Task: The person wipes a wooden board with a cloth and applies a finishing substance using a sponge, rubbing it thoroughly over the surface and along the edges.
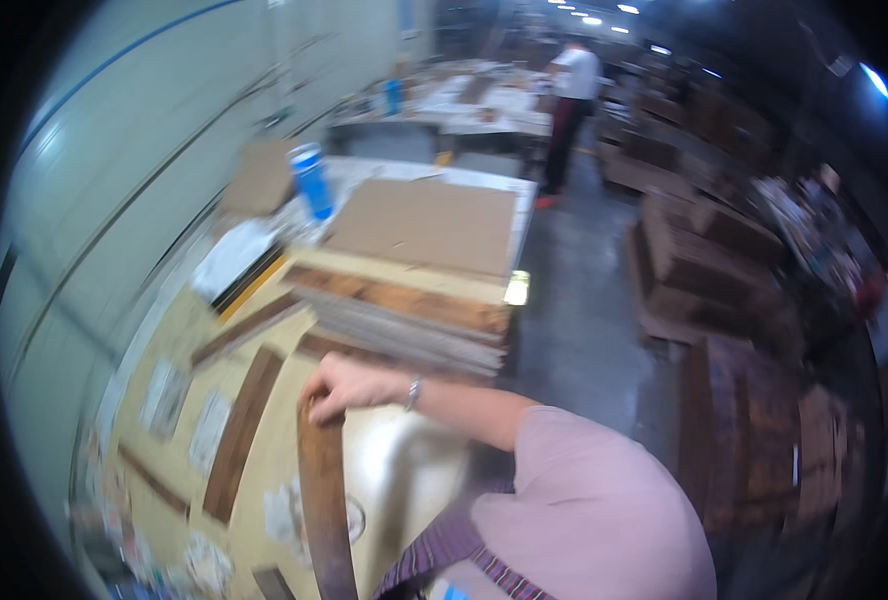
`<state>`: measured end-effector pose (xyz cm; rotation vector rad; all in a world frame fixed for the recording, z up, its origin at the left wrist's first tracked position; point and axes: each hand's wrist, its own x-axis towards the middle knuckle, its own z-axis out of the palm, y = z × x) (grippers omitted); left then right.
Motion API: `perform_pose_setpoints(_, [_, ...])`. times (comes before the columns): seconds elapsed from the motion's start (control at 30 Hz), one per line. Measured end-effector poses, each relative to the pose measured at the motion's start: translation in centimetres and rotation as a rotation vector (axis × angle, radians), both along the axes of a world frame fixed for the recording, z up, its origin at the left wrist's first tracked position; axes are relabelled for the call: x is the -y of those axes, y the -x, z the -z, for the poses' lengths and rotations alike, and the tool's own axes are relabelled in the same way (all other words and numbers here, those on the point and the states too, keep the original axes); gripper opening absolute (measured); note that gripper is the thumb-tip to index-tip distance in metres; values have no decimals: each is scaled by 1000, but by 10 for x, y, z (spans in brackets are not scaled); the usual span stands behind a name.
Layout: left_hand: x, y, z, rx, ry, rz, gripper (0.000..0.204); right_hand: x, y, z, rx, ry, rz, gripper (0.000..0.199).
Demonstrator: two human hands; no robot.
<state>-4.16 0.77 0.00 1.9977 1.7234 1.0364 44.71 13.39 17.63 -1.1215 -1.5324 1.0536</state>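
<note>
One hand (349,385) is all that can be made out in the head view, pretty blurry too; which hand it is can't really be told, though the arm comes in from the right side across the body. It's seen curled over the far end of a long brown strip (324,500), fingers wrapped down on the top edge, so it's being gripped, not just touched. The strip's long axis is run almost straight toward the wearer, from the fingers down to the lower edge. It's laid over the yellowish worktable (404,480), with a similar dark strip (241,432) just to its left. A stack of boards (404,315) is seen beyond the knuckles, a blue cup (311,180) farther back. No second hand is shown.
</note>
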Motion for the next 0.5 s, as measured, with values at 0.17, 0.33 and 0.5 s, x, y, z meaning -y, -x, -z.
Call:
perform_pose_setpoints(0.17, [-44, -51, -26, 7, 217, 233, 22, 39, -39, 59, 8, 280, -181, 17])
perform_pose_setpoints(0.33, [-100, -125, -33, -82, 245, 506, 20, 117, -67, 115, -129, 502, -91, 22])
perform_pose_setpoints(0.5, [-131, -182, -35, -173, 257, 714, 19, 176, -78, 143, 258, 465, 65, 15])
